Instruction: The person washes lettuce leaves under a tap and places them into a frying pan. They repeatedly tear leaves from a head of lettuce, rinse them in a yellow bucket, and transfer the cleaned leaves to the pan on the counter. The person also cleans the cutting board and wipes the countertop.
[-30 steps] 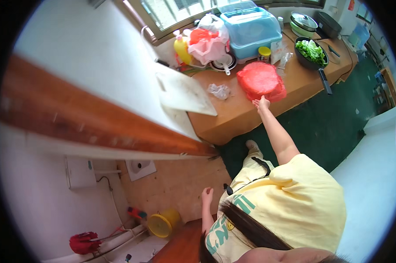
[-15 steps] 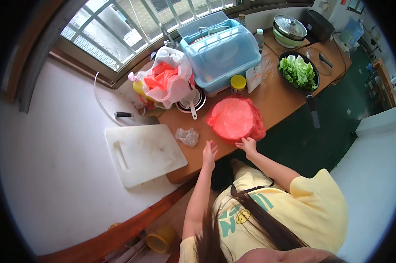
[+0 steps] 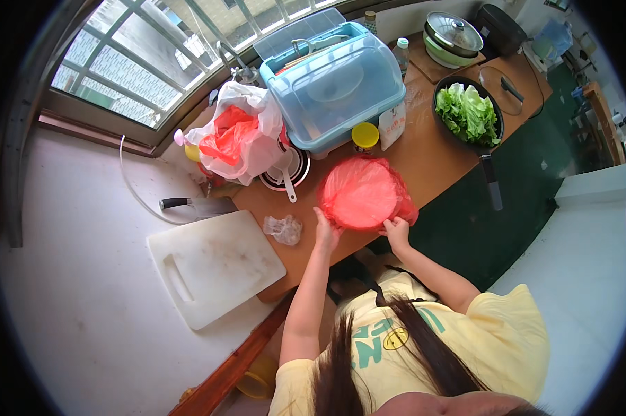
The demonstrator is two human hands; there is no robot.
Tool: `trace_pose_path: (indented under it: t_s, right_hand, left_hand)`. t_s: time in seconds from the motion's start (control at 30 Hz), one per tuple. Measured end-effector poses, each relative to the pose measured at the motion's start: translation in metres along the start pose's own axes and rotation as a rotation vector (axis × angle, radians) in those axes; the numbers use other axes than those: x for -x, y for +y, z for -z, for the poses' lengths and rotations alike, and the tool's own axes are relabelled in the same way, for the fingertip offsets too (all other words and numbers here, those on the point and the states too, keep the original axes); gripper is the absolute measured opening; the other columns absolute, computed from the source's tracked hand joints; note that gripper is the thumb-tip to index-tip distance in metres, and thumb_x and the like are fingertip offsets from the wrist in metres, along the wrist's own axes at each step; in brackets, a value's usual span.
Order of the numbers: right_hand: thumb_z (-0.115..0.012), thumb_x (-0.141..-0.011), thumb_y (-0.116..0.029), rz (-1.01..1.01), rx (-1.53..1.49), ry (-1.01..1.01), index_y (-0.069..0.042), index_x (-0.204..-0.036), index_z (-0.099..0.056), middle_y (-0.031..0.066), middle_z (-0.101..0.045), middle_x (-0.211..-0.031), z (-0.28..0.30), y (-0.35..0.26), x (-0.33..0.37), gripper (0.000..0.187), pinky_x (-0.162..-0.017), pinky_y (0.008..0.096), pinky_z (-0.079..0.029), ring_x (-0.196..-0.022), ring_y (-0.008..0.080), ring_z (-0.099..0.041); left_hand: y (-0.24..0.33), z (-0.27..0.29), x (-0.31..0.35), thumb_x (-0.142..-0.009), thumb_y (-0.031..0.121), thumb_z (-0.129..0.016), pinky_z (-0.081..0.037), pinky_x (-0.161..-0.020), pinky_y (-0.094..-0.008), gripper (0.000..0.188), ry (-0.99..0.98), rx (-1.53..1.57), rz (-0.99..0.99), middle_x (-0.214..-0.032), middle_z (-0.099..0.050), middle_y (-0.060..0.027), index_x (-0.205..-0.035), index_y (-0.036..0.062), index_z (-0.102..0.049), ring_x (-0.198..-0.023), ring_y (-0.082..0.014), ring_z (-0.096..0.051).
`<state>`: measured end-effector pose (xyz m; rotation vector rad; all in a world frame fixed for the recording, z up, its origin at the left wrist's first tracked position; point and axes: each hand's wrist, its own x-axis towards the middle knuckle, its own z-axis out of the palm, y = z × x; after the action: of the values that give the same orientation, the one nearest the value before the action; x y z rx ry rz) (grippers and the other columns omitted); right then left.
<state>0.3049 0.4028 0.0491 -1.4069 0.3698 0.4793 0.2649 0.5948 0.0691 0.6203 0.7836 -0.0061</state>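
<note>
A round, flat-topped thing wrapped in a red plastic bag rests near the front edge of the brown table; what is inside cannot be seen. My left hand holds the bag at its near left side, fingers along the outside. At its near right edge, my right hand pinches the loose plastic. A crumpled clear plastic bag lies left of my left hand. Just behind the red bag stands a jar with a yellow lid.
A white cutting board and a knife lie at left. Behind are a white ladle on a pot, a stuffed plastic bag and a blue lidded box. A pan with lettuce sits right, its handle overhanging the edge.
My left hand has moved up and right from beside the red bag and now grips its left side. My right hand stays at its near edge, fingers now pinching the plastic. The view has shifted slightly.
</note>
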Motion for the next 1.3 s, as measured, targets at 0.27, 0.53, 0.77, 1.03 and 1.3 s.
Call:
trace_pose_path:
  t_s: [0.27, 0.53, 0.77, 1.03, 1.3]
  right_hand:
    - [-0.053, -0.077, -0.003, 0.048, 0.147, 0.025, 0.005, -0.083, -0.057, 0.0091, -0.061, -0.076, 0.012, 0.002, -0.028, 0.011, -0.053, 0.0267, -0.052, -0.062, 0.0136, -0.059]
    - [-0.053, -0.075, -0.003, 0.170, 0.293, -0.063, 0.006, -0.082, -0.057, 0.0084, -0.060, -0.072, 0.027, -0.028, -0.070, 0.012, -0.050, 0.0255, -0.052, -0.061, 0.0134, -0.060]
    - [-0.056, -0.082, -0.007, 0.069, 0.330, -0.132, 0.001, -0.078, -0.055, 0.0072, -0.058, -0.066, 0.045, -0.025, -0.057, 0.009, -0.046, 0.0231, -0.050, -0.054, 0.0151, -0.060]
    - [-0.050, -0.088, -0.023, -0.352, 0.550, -0.454, 0.004, -0.078, -0.055, 0.0142, -0.060, -0.061, 0.031, -0.026, -0.003, 0.029, -0.041, 0.0257, -0.048, -0.049, 0.0178, -0.060]
    - [-0.055, -0.077, -0.013, 0.597, 0.981, -0.881, 0.001, -0.081, -0.059, 0.0180, -0.060, -0.068, -0.141, -0.018, 0.032, 0.015, -0.061, 0.0410, -0.047, -0.065, 0.0334, -0.060]
  left_hand:
    - [-0.018, 0.002, -0.018, -0.094, 0.043, -0.025, -0.041, -0.087, -0.0407, 0.047, 0.173, -0.091, 0.063, -0.115, -0.052, -0.0092, -0.121, 0.0076, -0.041, -0.100, -0.0224, -0.052]
    - [-0.049, 0.003, -0.031, -0.095, 0.038, -0.025, -0.038, -0.087, -0.0451, 0.042, 0.144, 0.046, 0.128, -0.121, -0.048, -0.0069, -0.123, 0.0102, -0.038, -0.104, -0.0222, -0.050]
    - [-0.056, 0.019, -0.016, -0.094, 0.038, -0.031, -0.045, -0.071, -0.0319, 0.041, 0.302, -0.335, -0.243, -0.094, -0.061, -0.0066, -0.104, 0.0053, -0.054, -0.081, -0.0165, -0.058]
    - [-0.021, 0.091, 0.031, -0.089, 0.026, -0.047, -0.045, -0.073, -0.0303, 0.034, 0.576, -0.606, -0.563, -0.096, -0.059, -0.0143, -0.093, -0.0052, -0.058, -0.087, -0.0227, -0.057]
    - [0.039, 0.110, 0.028, -0.072, 0.009, -0.059, -0.033, -0.089, -0.0454, 0.023, 0.904, -1.698, -0.875, -0.107, -0.048, -0.0149, -0.094, 0.0022, -0.057, -0.109, -0.0329, -0.041]
